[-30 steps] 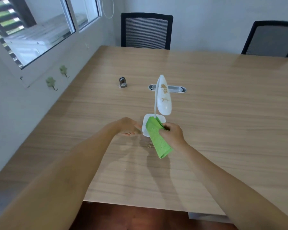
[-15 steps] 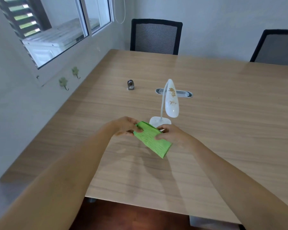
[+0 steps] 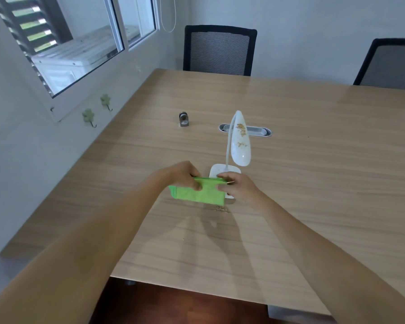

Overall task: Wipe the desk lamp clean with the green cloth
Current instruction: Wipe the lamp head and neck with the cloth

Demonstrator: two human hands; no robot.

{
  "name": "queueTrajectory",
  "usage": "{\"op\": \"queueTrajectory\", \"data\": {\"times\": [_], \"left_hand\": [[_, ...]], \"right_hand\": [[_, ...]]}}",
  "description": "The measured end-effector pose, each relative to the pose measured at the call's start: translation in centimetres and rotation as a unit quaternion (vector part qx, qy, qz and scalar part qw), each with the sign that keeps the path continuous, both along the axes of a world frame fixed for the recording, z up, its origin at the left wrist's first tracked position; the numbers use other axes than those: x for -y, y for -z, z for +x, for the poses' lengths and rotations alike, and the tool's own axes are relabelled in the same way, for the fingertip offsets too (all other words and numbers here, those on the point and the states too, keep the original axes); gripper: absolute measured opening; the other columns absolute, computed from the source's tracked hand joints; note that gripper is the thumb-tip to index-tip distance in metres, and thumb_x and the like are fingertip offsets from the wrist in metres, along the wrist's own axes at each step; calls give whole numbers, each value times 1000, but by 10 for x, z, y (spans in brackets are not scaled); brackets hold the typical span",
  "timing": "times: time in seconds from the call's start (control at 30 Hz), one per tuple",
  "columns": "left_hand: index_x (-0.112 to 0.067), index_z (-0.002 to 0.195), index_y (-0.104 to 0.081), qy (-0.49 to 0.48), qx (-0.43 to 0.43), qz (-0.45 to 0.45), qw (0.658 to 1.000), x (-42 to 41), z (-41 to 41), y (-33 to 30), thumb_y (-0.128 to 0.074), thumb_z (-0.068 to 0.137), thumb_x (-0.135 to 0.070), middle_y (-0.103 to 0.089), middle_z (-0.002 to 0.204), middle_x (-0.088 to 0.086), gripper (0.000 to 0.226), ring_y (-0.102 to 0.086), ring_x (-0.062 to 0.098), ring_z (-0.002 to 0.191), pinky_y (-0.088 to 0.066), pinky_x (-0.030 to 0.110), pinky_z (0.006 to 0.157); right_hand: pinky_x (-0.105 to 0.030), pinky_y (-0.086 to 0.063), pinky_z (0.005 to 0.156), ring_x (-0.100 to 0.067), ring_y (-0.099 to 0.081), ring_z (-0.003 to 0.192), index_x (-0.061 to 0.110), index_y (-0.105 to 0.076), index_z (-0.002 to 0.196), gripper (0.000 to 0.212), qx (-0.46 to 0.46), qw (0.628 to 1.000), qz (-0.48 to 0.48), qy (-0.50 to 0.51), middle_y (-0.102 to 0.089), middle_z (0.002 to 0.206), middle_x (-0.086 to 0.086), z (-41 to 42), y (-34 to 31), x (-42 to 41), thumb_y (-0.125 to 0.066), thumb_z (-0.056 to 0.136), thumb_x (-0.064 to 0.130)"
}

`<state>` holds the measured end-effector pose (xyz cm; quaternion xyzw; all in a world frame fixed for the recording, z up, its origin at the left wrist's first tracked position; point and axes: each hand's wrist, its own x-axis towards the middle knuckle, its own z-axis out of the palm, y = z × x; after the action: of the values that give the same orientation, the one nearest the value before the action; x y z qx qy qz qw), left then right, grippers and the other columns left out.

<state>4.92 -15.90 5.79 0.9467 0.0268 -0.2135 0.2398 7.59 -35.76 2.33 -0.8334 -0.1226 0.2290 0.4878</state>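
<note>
A white desk lamp [image 3: 240,146] stands on the wooden table, its oval head speckled with yellowish-brown crumbs and its square base [image 3: 229,170] partly hidden behind my fingers. The folded green cloth [image 3: 202,194] is held level just in front of the base. My left hand [image 3: 185,175] pinches the cloth's upper left edge. My right hand [image 3: 237,187] grips its right end. A few crumbs [image 3: 221,208] lie on the table below the cloth.
A small grey metal object [image 3: 184,119] stands left of the lamp. A grey cable slot [image 3: 255,130] is set into the table [image 3: 313,183] behind the lamp. Two black chairs [image 3: 219,51] stand at the far edge. A wall with hooks [image 3: 89,116] runs along the left.
The cloth hung tilted from my right hand alone; my left hand has taken hold of it and both hands have turned it level in front of the lamp base.
</note>
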Motion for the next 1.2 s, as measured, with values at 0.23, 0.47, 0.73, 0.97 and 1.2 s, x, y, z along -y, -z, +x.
{"op": "queueTrajectory", "data": {"times": [0.23, 0.47, 0.73, 0.97, 1.2], "left_hand": [[-11, 95, -71, -144, 220, 61, 963, -15, 15, 13, -60, 82, -18, -72, 93, 12, 19, -63, 31, 88, -49, 34, 70], [-23, 115, -66, -109, 303, 109, 941, 31, 39, 53, -46, 81, -19, -70, 110, 5, 39, -60, 32, 102, -49, 33, 75], [-32, 138, -45, 67, 210, 202, 954, 27, 29, 76, -48, 91, -20, -55, 139, -9, 48, -48, 27, 112, -45, 33, 88], [-13, 137, -46, 128, 227, 282, 923, -5, 6, 76, -48, 84, -4, -61, 129, 9, 54, -50, 35, 115, -47, 39, 88], [-7, 141, -38, 12, 229, 252, 940, 10, 23, 65, -45, 90, -10, -60, 127, 14, 52, -48, 36, 115, -47, 41, 89]], "right_hand": [[-34, -31, 115, -25, -31, 140, 11, -33, 145, 52, 224, 934, -256, -110, -32, 154, -11, -2, 41, 32, -45, 94, 13], [-40, -37, 111, -25, -32, 141, 12, -34, 145, 54, 285, 903, -281, -154, -26, 157, -10, -4, 62, 39, -38, 92, 18], [-36, -30, 116, -19, -27, 144, 18, -30, 147, 54, 274, 904, -278, -173, -21, 159, -4, 2, 59, 41, -40, 95, 12], [-36, -35, 114, -16, -35, 141, 20, -37, 144, 51, 266, 910, -271, -164, -27, 157, 0, 4, 55, 42, -39, 94, 10], [-32, -33, 115, -15, -33, 141, 21, -37, 144, 50, 243, 920, -269, -152, -25, 158, 2, 3, 52, 39, -38, 95, 12]]}}
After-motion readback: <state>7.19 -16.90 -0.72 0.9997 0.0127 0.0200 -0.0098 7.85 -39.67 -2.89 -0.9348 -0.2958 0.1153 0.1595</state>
